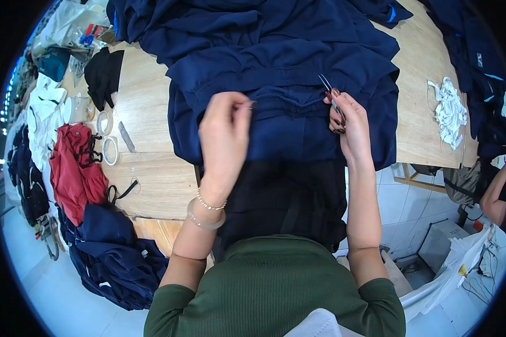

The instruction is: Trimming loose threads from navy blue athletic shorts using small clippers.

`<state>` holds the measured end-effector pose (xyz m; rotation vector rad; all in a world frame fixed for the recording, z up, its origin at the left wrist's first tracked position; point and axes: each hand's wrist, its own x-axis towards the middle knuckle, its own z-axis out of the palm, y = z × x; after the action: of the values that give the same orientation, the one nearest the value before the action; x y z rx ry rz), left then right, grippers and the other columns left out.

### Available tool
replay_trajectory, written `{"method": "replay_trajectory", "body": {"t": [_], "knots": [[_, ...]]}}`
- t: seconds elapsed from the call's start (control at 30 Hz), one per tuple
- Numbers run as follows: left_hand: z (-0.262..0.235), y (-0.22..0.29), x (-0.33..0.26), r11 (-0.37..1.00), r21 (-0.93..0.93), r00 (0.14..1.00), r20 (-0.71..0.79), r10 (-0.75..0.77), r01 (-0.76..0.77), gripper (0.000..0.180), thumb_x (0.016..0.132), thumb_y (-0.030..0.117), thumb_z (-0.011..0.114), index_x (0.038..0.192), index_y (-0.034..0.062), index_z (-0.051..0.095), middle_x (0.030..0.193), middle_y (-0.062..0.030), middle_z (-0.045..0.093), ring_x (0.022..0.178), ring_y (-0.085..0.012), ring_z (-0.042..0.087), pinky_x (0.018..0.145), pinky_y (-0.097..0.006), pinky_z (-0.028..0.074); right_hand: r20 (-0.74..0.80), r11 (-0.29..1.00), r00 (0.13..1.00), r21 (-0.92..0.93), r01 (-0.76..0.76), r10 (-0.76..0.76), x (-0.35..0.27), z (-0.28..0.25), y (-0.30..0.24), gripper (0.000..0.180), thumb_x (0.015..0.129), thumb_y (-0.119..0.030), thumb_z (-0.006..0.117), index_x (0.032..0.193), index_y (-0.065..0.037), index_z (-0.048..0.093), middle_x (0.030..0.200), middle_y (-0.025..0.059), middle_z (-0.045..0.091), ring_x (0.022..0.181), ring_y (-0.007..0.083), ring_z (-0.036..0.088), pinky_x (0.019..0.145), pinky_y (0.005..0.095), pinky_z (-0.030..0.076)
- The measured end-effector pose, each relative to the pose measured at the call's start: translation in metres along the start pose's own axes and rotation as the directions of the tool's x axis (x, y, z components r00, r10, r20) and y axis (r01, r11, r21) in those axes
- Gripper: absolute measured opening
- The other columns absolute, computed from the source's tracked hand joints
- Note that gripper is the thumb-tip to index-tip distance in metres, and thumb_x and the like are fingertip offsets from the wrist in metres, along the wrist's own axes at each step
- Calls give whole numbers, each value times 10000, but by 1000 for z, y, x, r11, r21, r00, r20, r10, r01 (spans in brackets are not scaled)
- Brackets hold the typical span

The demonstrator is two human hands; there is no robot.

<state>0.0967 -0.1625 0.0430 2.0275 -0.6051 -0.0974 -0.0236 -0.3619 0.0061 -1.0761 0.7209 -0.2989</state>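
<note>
A navy blue garment (275,62) lies spread over the wooden table (152,174), its lower part hanging over the near edge toward me. My left hand (224,132) pinches a fold of the garment's seam, fingers closed on the cloth. My right hand (347,121) holds small metal thread snips (327,87), blades pointing up and away, right at the same seam. Both hands rest on the fabric, about a hand's width apart.
A red garment (73,168) and more navy clothes (109,247) lie at the table's left edge. Tape rolls (108,137) and a black cloth (103,73) sit left of the work. White scraps (448,109) lie at right. Another person's arm (492,194) shows at far right.
</note>
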Motion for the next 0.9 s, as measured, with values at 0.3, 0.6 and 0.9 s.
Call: {"method": "replay_trajectory", "body": {"t": [0.3,0.6,0.9], "knots": [[37,-20,18,842,341,896,308,321,-419,394,719,91,785,1078,78,623,1029,-63,596,1021,-249,536,863,-366,404,168,867,905,-264,422,-390,-6,27,8,175,1040,-175,481,1122,-20,497,1078,85,675,617,64,540,521,185,410],[10,-31,31,878,-340,770,636,-48,336,186,888,37,676,1057,-39,655,924,-53,704,856,-114,639,826,-227,495,171,982,979,-132,133,-110,19,26,10,259,1059,-277,452,989,-33,503,768,91,644,412,61,489,385,166,349],[32,-38,23,970,-242,938,334,93,-10,112,872,36,686,968,-22,677,835,-81,709,786,-133,671,767,-243,510,183,971,975,-181,159,-125,28,24,16,281,1050,-298,471,1006,-24,508,790,129,672,422,71,510,384,176,362]]}}
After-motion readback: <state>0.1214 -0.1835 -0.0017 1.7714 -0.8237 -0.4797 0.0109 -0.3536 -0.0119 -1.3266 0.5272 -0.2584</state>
